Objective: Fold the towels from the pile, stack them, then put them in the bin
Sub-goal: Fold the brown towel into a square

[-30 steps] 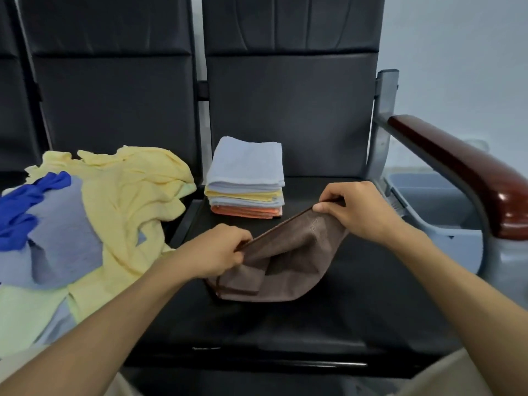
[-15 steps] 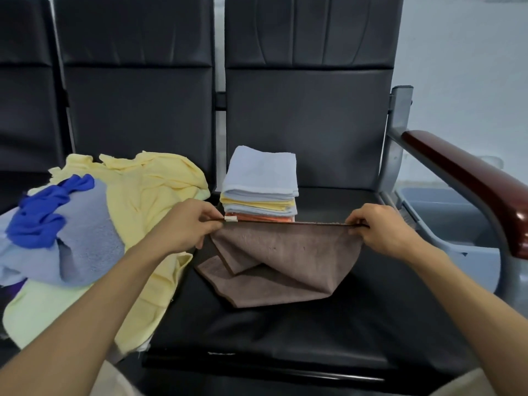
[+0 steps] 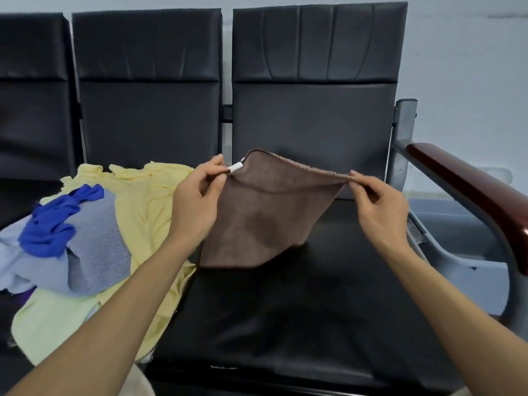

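Black padded seats (image 3: 300, 304) fill the frame; lower left, a pile of yellow, grey and blue towels (image 3: 94, 224) lies unfolded. Centre, a brown terry towel (image 3: 265, 221) hangs open; far right sits a grey plastic bin (image 3: 463, 224). Left hand (image 3: 197, 207) and right hand (image 3: 380, 212) pinch its top corners; most folding seems ahead.

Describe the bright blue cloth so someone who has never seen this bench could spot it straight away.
Find the row of black seats; left of the held-up brown towel, one seat carries a heap of loose towels. Toward the heap's left, the crumpled blue cloth lies on a grey towel. It is the only deep blue piece among pale yellow and grey ones.
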`<state>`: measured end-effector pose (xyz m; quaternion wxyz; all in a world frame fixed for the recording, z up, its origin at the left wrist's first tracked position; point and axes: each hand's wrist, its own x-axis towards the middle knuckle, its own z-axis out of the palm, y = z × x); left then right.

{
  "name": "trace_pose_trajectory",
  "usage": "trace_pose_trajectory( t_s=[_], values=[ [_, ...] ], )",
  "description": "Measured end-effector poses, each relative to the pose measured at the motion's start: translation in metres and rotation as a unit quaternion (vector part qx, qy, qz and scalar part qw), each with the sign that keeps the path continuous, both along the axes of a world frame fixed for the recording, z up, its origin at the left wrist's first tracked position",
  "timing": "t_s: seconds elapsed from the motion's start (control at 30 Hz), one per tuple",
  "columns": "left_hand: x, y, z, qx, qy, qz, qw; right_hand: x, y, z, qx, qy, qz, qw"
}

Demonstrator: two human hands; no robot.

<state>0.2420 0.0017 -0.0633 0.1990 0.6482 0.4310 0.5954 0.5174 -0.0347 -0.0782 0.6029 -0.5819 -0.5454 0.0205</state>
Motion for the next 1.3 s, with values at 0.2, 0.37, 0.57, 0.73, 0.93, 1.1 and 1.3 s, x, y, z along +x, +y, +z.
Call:
trace_pose_trajectory(
  t_s=[0.2,0.37,0.57,0.73,0.93,1.1,1.3],
  values=[
    [-0.018,-0.011,-0.003,0.008,0.070,0.002,0.998,0.014,-0.016,-0.002,0.003,-0.079,0.012,0.997],
    [-0.042,-0.015,-0.011,-0.087,0.259,-0.059,0.960,0.035,-0.040,-0.002,-0.188,-0.169,0.179,0.951],
    [-0.044,-0.029,-0.022,-0.280,0.420,-0.306,0.807,0.046,-0.054,-0.018,-0.504,-0.240,0.333,0.760],
    [-0.038,-0.024,-0.027,-0.347,0.397,-0.313,0.790,0.037,-0.052,-0.023,-0.574,-0.138,0.353,0.726],
    [-0.023,0.001,-0.047,-0.217,0.390,-0.145,0.883,0.039,-0.035,-0.030,-0.499,-0.149,0.210,0.827],
    [-0.004,0.024,-0.080,-0.166,0.383,-0.056,0.907,0.036,-0.018,-0.062,-0.500,-0.264,0.098,0.819],
    [0.016,0.037,-0.103,-0.174,0.391,0.004,0.904,0.039,-0.006,-0.079,-0.512,-0.272,0.030,0.814]
  ],
)
